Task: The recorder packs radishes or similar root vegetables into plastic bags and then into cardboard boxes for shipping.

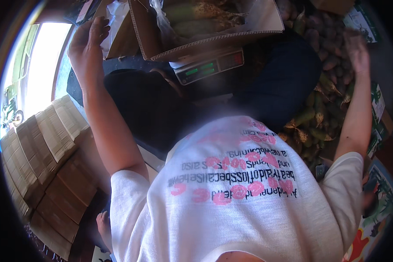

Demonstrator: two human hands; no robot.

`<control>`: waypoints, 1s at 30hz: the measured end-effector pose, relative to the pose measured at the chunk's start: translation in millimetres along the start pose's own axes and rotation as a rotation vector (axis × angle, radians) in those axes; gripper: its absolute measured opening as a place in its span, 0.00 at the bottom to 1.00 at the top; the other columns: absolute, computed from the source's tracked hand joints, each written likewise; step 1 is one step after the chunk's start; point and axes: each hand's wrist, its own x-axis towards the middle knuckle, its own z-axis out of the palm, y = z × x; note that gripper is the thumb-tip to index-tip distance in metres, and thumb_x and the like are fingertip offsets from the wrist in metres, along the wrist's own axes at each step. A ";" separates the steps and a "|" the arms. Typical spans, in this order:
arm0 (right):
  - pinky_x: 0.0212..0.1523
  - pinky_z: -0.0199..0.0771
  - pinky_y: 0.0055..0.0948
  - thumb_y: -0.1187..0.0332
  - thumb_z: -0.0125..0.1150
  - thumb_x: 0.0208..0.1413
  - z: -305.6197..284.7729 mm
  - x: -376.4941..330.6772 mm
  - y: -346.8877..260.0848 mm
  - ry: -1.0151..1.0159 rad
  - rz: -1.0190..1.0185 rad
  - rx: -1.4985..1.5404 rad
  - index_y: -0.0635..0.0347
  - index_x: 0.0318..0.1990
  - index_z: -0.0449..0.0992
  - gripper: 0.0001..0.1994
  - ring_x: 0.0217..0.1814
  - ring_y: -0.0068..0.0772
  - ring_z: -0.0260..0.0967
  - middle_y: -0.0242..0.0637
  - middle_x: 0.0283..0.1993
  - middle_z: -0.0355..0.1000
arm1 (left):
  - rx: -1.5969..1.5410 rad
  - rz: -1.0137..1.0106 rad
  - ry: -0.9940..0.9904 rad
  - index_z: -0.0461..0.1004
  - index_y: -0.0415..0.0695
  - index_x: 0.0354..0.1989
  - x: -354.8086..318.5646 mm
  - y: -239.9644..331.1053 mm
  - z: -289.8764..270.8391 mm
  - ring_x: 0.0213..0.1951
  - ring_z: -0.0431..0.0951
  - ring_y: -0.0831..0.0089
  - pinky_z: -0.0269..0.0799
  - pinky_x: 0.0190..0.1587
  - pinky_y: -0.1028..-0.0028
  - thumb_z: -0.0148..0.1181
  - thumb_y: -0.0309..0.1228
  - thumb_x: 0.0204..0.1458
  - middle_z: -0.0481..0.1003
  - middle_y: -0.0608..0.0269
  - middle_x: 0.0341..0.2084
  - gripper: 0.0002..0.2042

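My left hand [91,41] is raised at the upper left, beside the open flap of a cardboard box [205,43]. Its fingers are loosely bent, and I see nothing in them. Out at the upper right, my right hand [357,53] is smeared by motion; its fingers look stretched out, with no object visible in them. Below that hand lies a pile of brownish-purple tubers [329,48]. The box holds long green vegetables [185,19] with dry, brown ends and a clear plastic liner [160,19]. It rests on a digital scale [209,67] with lit displays.
More long green vegetables [308,115] lie on the floor to the right of my folded legs [279,74]. Flattened cardboard [52,126] is stacked at the left, near a bright doorway [46,61]. Another person's hand [103,225] shows at the lower left.
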 end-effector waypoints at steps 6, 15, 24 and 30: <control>0.59 0.68 0.46 0.44 0.51 0.61 -20.1 -2.0 36.2 0.061 -0.044 -0.881 0.56 0.60 0.72 0.29 0.60 0.59 0.67 0.52 0.60 0.70 | -0.189 -0.006 -0.115 0.79 0.33 0.46 6.3 -7.3 21.9 0.40 0.82 0.71 0.78 0.47 0.73 0.56 0.35 0.63 0.81 0.56 0.38 0.15; 0.62 0.68 0.44 0.64 0.62 0.52 128.5 27.1 -232.2 0.132 -0.628 -0.543 0.57 0.59 0.73 0.24 0.63 0.53 0.67 0.56 0.58 0.71 | 0.396 -0.232 -0.259 0.83 0.38 0.39 16.4 12.3 59.4 0.40 0.82 0.58 0.72 0.49 0.62 0.54 0.60 0.56 0.82 0.48 0.31 0.31; 0.43 0.78 0.37 0.55 0.70 0.42 208.4 45.2 -248.1 -0.339 0.273 -0.083 0.59 0.42 0.81 0.22 0.44 0.36 0.78 0.39 0.39 0.80 | 0.361 0.079 -0.613 0.80 0.41 0.43 36.8 -16.8 146.4 0.35 0.81 0.65 0.73 0.41 0.66 0.58 0.41 0.60 0.81 0.54 0.29 0.15; 0.48 0.75 0.34 0.66 0.52 0.55 218.0 20.0 -281.3 -0.621 0.468 0.984 0.66 0.41 0.79 0.14 0.42 0.39 0.78 0.43 0.38 0.79 | 0.677 0.461 -0.901 0.72 0.44 0.57 32.4 -88.5 182.9 0.61 0.67 0.50 0.61 0.64 0.58 0.49 0.34 0.60 0.71 0.47 0.57 0.19</control>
